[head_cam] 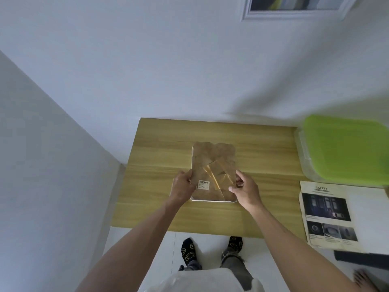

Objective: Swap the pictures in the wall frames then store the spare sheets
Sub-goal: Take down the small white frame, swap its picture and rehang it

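Note:
A white picture frame (212, 200) lies face down on the wooden table (160, 157). A brown backing (212, 157) with a barcode label and torn tape covers it. My left hand (182, 186) grips the backing's left edge. My right hand (245, 189) pinches its right edge near the tape. Another framed picture (294, 7) hangs on the wall at the top. A printed sheet headed SAFETY (330, 216) lies to the right of the table.
A clear storage box with a green lid (347, 148) stands at the right, behind the printed sheet. White walls close in at the back and left. My feet in dark socks (189, 250) stand on the white floor before the table.

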Demonstrator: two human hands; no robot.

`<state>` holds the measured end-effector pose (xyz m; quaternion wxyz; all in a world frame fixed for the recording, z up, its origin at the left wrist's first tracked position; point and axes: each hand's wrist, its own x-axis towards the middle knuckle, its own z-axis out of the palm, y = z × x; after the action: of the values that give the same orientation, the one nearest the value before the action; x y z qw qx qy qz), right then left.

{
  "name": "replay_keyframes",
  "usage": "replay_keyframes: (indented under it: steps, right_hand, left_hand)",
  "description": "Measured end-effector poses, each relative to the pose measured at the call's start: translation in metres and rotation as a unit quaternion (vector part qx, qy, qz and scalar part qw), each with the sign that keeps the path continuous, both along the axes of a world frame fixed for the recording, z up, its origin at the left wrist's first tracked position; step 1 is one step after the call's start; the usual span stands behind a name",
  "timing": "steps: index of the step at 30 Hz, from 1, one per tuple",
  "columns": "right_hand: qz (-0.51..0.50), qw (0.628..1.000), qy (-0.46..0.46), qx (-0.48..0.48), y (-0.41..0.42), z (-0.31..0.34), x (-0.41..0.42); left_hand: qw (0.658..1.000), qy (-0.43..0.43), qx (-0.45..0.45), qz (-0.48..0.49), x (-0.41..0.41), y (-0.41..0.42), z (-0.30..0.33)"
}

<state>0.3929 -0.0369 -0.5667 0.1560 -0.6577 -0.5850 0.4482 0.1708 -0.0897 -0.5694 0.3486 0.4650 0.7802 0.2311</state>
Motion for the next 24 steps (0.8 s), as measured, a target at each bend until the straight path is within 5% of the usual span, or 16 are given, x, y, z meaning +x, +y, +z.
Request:
replay_keyframes:
  steps: [17, 20, 24]
  right_hand:
    - [0.136, 0.977, -0.159, 0.035, 0.01, 0.011, -0.004]
    - [0.184, 0.956, -0.225, 0.042, 0.016, 0.015, -0.009]
    - [0.273, 0.908, -0.312, 0.059, 0.035, 0.024, -0.013]
  left_hand:
    - [0.996, -0.075, -0.037, 0.036, -0.012, 0.003, -0.025]
    - [0.993, 0.043, -0.031, -0.106, -0.013, 0.008, -0.007]
    - [0.946, 0.209, -0.05, -0.243, -0.007, 0.029, 0.018]
